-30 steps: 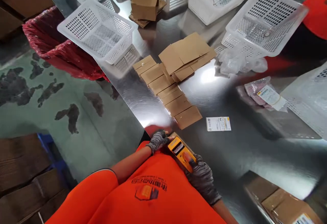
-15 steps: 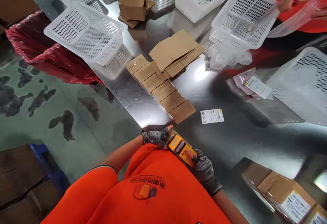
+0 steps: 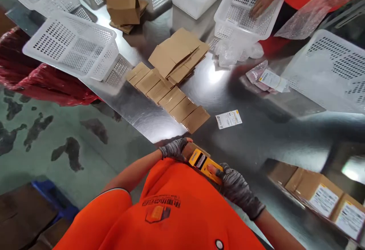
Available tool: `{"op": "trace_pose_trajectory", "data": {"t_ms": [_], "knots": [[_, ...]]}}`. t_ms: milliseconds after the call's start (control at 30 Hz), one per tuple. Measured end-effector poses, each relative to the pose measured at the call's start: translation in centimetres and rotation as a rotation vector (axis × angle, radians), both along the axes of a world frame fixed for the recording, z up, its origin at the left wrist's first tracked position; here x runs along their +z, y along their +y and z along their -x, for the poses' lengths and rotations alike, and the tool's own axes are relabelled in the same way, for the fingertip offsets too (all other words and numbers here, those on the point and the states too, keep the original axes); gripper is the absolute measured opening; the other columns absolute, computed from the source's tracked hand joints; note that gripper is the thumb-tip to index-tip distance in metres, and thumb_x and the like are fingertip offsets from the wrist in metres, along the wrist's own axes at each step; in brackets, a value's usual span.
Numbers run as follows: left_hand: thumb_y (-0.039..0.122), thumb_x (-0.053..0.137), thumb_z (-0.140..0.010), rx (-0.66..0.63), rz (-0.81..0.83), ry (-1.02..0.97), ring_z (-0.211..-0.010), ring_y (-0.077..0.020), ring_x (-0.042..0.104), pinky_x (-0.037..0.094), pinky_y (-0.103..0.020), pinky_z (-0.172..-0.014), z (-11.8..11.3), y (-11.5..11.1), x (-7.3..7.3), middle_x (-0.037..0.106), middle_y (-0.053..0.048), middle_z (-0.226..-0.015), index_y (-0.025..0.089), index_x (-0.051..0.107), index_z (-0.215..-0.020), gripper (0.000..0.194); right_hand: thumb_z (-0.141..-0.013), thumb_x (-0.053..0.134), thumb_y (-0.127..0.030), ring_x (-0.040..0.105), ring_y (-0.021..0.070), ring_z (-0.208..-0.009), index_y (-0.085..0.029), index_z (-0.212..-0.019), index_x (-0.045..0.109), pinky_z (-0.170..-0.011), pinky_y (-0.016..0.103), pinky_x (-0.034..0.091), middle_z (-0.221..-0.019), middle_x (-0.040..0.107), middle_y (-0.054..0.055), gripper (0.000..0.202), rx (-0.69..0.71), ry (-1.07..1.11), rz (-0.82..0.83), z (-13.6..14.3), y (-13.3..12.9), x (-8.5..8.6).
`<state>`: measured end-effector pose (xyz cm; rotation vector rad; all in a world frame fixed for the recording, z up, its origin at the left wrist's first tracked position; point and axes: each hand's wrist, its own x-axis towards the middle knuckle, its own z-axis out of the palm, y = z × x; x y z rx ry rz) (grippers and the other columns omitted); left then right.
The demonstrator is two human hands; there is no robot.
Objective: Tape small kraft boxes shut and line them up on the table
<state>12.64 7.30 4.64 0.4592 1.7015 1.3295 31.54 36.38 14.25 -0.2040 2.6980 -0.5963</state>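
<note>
Both my hands wear grey fingerless gloves and meet close to my orange shirt at the near edge of a steel table [image 3: 256,143]. My right hand [image 3: 235,187] grips an orange-yellow tape dispenser [image 3: 203,163] and presses it on a small brown carton [image 3: 191,150]. My left hand [image 3: 174,148] steadies that carton from the left. A row of flattened brown cartons [image 3: 168,98] runs away from my hands. A white label [image 3: 228,119] lies to the right of the row.
White mesh baskets [image 3: 71,46] [image 3: 327,71] stand left and right. A co-worker's hand [image 3: 261,3] rests in another basket [image 3: 242,29] across the table. A pink bagged item [image 3: 264,78], labelled boxes [image 3: 322,198] at lower right and a red-lined bin [image 3: 37,83] are nearby.
The view has shifted so everything slides left and up. A co-worker's hands have come into view at the far baskets. My hands stay on the carton and dispenser.
</note>
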Motion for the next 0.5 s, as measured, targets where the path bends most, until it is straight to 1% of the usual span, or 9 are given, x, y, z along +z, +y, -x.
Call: {"op": "trace_pose_trajectory", "data": {"t_ms": [33,100,167,200,267,333,400,433,500], "knots": [[0.014,0.105,-0.052,-0.003,0.032,0.020,-0.128,-0.0396,0.079,0.067,-0.052,-0.117,0.5,-0.7,0.2,0.084,-0.015,-0.137,0.013,0.074,-0.147,0.100,-0.098,0.072,-0.030,0.087,0.0331,-0.083,-0.022,-0.141,0.091,-0.074,0.043,0.073,-0.114,0.090,0.022,0.048,0.053,0.049,-0.038,-0.9,1.1,-0.3],[0.016,0.105,-0.056,-0.016,0.094,0.056,-0.128,-0.0401,0.079,0.067,-0.052,-0.115,1.2,-2.0,0.3,0.083,-0.013,-0.136,0.012,0.072,-0.153,0.102,-0.087,0.075,-0.021,0.082,0.0311,-0.071,-0.020,-0.142,0.091,-0.062,0.038,0.068,-0.107,0.089,0.023,0.057,0.136,0.145,-0.127,-2.3,3.0,-1.3],[0.017,0.105,-0.059,-0.045,0.143,0.085,-0.126,-0.0383,0.081,0.068,-0.050,-0.113,1.7,-2.9,0.3,0.083,-0.010,-0.135,0.015,0.071,-0.158,0.104,-0.080,0.075,-0.015,0.082,0.0301,-0.071,-0.019,-0.143,0.090,-0.062,0.036,0.067,-0.109,0.089,0.023,0.065,0.200,0.198,-0.199,-3.0,4.1,-2.4],[0.017,0.106,-0.059,-0.066,0.164,0.095,-0.126,-0.0380,0.081,0.068,-0.049,-0.113,1.8,-3.0,0.3,0.083,-0.010,-0.137,0.016,0.070,-0.159,0.107,-0.079,0.076,-0.015,0.082,0.0305,-0.074,-0.019,-0.143,0.090,-0.064,0.037,0.067,-0.111,0.089,0.023,0.066,0.211,0.195,-0.209,-3.1,4.2,-3.0],[0.019,0.107,-0.060,-0.108,0.207,0.112,-0.133,-0.0388,0.080,0.067,-0.050,-0.118,2.0,-3.1,0.5,0.081,-0.012,-0.147,0.019,0.068,-0.164,0.111,-0.080,0.076,-0.015,0.084,0.0310,-0.080,-0.020,-0.143,0.090,-0.069,0.037,0.068,-0.115,0.089,0.023,0.064,0.199,0.168,-0.198,-3.0,4.2,-3.9],[0.021,0.108,-0.062,-0.141,0.263,0.139,-0.144,-0.0420,0.076,0.063,-0.055,-0.128,2.1,-2.9,0.9,0.077,-0.017,-0.159,0.017,0.066,-0.169,0.115,-0.084,0.077,-0.017,0.084,0.0307,-0.082,-0.019,-0.143,0.089,-0.070,0.035,0.067,-0.116,0.089,0.024,0.061,0.195,0.148,-0.168,-2.8,3.8,-4.5],[0.020,0.108,-0.064,-0.161,0.321,0.182,-0.160,-0.0461,0.067,0.053,-0.060,-0.139,2.1,-2.5,1.6,0.066,-0.023,-0.175,0.016,0.062,-0.174,0.119,-0.084,0.078,-0.017,0.084,0.0303,-0.081,-0.019,-0.147,0.088,-0.068,0.034,0.066,-0.116,0.089,0.024,0.064,0.183,0.113,-0.167,-2.7,3.5,-4.8],[0.019,0.108,-0.064,-0.179,0.352,0.204,-0.167,-0.0479,0.060,0.049,-0.061,-0.143,2.0,-2.3,2.0,0.057,-0.025,-0.184,0.017,0.058,-0.177,0.124,-0.083,0.078,-0.016,0.085,0.0300,-0.081,-0.020,-0.149,0.087,-0.068,0.033,0.065,-0.115,0.089,0.022,0.067,0.171,0.085,-0.168,-2.6,3.4,-4.9],[0.017,0.109,-0.062,-0.229,0.414,0.246,-0.180,-0.0510,0.044,0.041,-0.061,-0.149,1.7,-1.6,2.7,0.035,-0.028,-0.199,0.020,0.050,-0.185,0.136,-0.081,0.077,-0.014,0.084,0.0293,-0.083,-0.021,-0.148,0.087,-0.070,0.033,0.065,-0.113,0.089,0.019,0.069,0.115,0.023,-0.165,-2.5,3.0,-4.8]]}}
